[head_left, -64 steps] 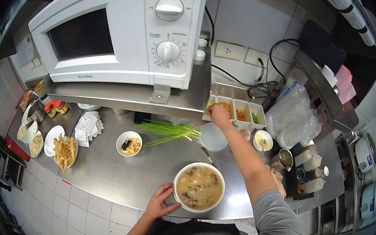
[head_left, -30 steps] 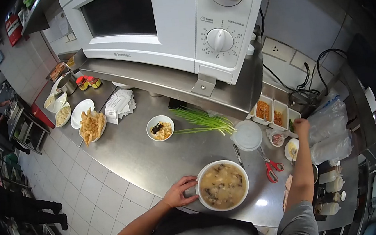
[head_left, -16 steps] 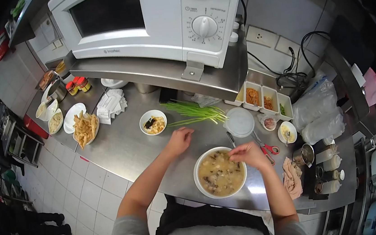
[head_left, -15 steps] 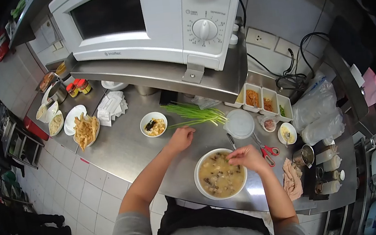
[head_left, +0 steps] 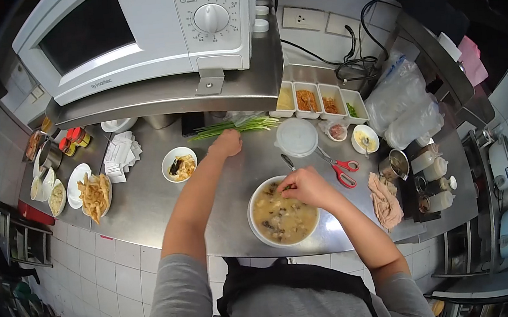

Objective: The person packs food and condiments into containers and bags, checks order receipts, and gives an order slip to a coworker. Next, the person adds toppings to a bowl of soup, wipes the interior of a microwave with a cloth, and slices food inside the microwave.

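My left hand (head_left: pixel 226 143) is curled closed against a bunch of spring onions (head_left: pixel 251 124) at the back of the counter; its fingertips are hidden. Over a white bowl (head_left: pixel 254 226), my right hand (head_left: pixel 307 188) holds its fingers pinched together, with a trace of green at the tips too small to name. Cloudy soup (head_left: pixel 287 219) with dark and pale pieces fills that bowl. A knife or similar tool handle (head_left: pixel 288 162) shows just behind the bowl. Red-handled scissors (head_left: pixel 344 173) lie to its right, and a round translucent lid (head_left: pixel 296 137) is behind.
A microwave (head_left: pixel 150 34) stands on a steel shelf overhead. White tubs (head_left: pixel 308 101) of toppings line the back. Left are a small bowl (head_left: pixel 179 164) of food, paper slips (head_left: pixel 122 156) and fried pieces (head_left: pixel 94 195). A cloth (head_left: pixel 385 201) and bottles (head_left: pixel 437 169) are at right.
The view has shifted. My left hand has reached farther back, and the spring onions now lie closer under the shelf. My right hand remains pinched over the soup bowl.
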Motion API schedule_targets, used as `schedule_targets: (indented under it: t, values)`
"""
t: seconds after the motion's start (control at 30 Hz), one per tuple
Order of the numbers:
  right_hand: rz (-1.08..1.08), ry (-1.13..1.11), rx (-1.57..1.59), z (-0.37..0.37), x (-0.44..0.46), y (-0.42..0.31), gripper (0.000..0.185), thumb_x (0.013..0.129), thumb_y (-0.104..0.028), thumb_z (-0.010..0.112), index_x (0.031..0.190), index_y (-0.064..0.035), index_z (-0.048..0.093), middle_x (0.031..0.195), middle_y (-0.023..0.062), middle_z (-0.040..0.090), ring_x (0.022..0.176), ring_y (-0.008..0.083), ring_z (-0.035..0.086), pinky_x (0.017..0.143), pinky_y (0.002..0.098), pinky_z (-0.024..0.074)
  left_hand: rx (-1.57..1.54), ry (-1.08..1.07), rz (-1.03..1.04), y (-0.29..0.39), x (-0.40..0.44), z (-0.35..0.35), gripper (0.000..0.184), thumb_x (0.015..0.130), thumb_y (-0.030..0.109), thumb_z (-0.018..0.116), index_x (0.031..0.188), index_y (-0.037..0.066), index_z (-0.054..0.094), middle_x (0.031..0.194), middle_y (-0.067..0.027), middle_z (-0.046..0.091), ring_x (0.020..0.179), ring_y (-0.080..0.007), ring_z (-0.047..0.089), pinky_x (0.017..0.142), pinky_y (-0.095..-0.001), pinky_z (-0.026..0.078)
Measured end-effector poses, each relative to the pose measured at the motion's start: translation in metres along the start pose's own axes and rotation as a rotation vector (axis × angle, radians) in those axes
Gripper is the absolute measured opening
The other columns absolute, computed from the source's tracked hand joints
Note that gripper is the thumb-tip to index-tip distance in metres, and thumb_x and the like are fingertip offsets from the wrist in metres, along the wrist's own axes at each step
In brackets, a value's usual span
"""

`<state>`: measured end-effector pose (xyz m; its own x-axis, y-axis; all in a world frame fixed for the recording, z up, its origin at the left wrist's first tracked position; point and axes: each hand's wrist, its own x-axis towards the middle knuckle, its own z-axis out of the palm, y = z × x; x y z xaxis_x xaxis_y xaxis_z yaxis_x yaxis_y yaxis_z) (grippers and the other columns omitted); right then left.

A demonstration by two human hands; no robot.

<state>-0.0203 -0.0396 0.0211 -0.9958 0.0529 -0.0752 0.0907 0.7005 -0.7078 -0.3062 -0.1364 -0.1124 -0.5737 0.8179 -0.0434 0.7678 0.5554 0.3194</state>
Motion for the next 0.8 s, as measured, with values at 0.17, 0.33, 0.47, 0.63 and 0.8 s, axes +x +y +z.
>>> schedule_targets:
  t: [0.17, 0.33, 0.47, 0.63, 0.8]
  values:
    - [-0.131, 0.006, -0.159, 0.018, 0.001, 0.005, 0.018, 0.073, -0.003, 0.061, 0.090, -0.0032, 0.068, 0.080, 0.0198, 0.064, 0.075, 0.0342, 0.062, 0.069, 0.0380, 0.0496, -0.271, -0.054, 0.106, 0.022, -0.078, -0.058, 0.030, 0.082, 0.019, 0.058, 0.107, 0.001, 0.061, 0.097, -0.0164, 0.064, 0.086, -0.0325, 0.063, 0.079, -0.0345, 0.049]
    - [-0.203, 0.083, -0.138, 0.008, -0.003, -0.002, 0.020, 0.072, -0.003, 0.060, 0.090, -0.0034, 0.068, 0.082, 0.0201, 0.063, 0.078, 0.0343, 0.062, 0.072, 0.0396, 0.0486, -0.786, 0.036, -0.087, 0.013, -0.161, -0.096, 0.031, 0.090, 0.012, 0.052, 0.115, -0.005, 0.052, 0.090, -0.0104, 0.064, 0.082, -0.0157, 0.063, 0.075, -0.0261, 0.048]
    - [-0.200, 0.089, -0.128, 0.020, -0.009, -0.007, 0.021, 0.071, -0.004, 0.062, 0.092, -0.0041, 0.068, 0.094, 0.0179, 0.063, 0.086, 0.0321, 0.061, 0.076, 0.0392, 0.0479, -0.860, 0.305, -0.147, -0.016, -0.211, -0.093, 0.029, 0.090, 0.009, 0.051, 0.115, -0.006, 0.052, 0.090, -0.0111, 0.064, 0.084, -0.0159, 0.063, 0.077, -0.0265, 0.048]
    - [-0.317, -0.105, -0.078, -0.011, -0.011, 0.021, 0.024, 0.075, -0.008, 0.064, 0.099, -0.0032, 0.065, 0.107, 0.0128, 0.063, 0.095, 0.0289, 0.061, 0.084, 0.0357, 0.0466, -0.832, 0.686, -0.281, -0.030, -0.271, -0.020, 0.023, 0.090, 0.006, 0.051, 0.109, -0.005, 0.055, 0.090, -0.0095, 0.063, 0.081, -0.0144, 0.060, 0.076, -0.0255, 0.048]
    - [-0.058, 0.393, -0.213, -0.091, 0.045, 0.095, 0.018, 0.076, -0.003, 0.057, 0.091, -0.0018, 0.068, 0.089, 0.0191, 0.065, 0.081, 0.0314, 0.064, 0.073, 0.0355, 0.0498, -0.426, 0.955, -0.277, 0.008, -0.301, 0.054, 0.019, 0.077, -0.008, 0.044, 0.087, -0.001, 0.058, 0.085, -0.0119, 0.058, 0.077, -0.0210, 0.056, 0.068, -0.0294, 0.046]
